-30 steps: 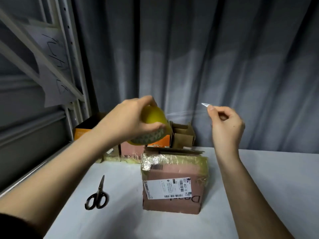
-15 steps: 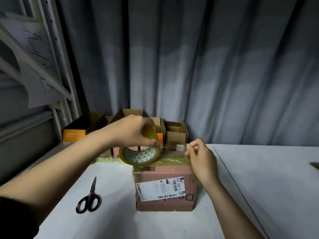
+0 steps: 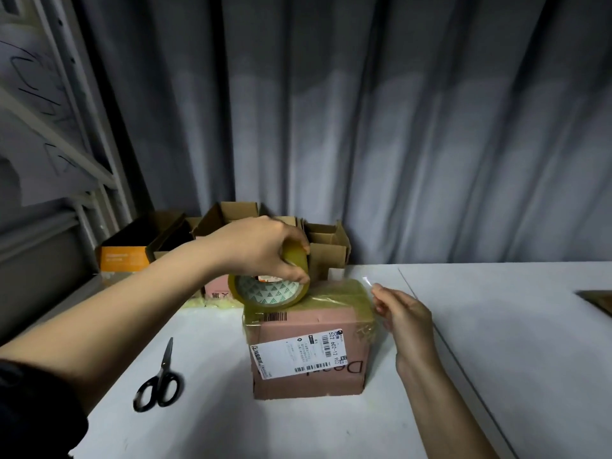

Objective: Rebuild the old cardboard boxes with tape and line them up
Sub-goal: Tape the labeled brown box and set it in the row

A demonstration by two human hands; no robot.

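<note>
A pink-brown cardboard box (image 3: 311, 376) with a white shipping label stands on the white table (image 3: 496, 326), its top covered in yellowish tape. My left hand (image 3: 261, 250) grips a yellow tape roll (image 3: 268, 288) resting on the box's top left. A clear strip of tape (image 3: 366, 283) runs from the roll across the top to the right edge. My right hand (image 3: 402, 314) pinches the strip's free end just past the box's upper right corner.
Black scissors (image 3: 159, 384) lie on the table left of the box. Several open cardboard boxes (image 3: 326, 250) and an orange box (image 3: 124, 256) line the back edge by the grey curtain. A metal shelf frame stands at the left. A brown flat piece (image 3: 599, 301) lies far right.
Both hands came down from the air to the box. The roll now rests on the box top, and my right hand has drawn the tape end rightward past the box's right edge.
</note>
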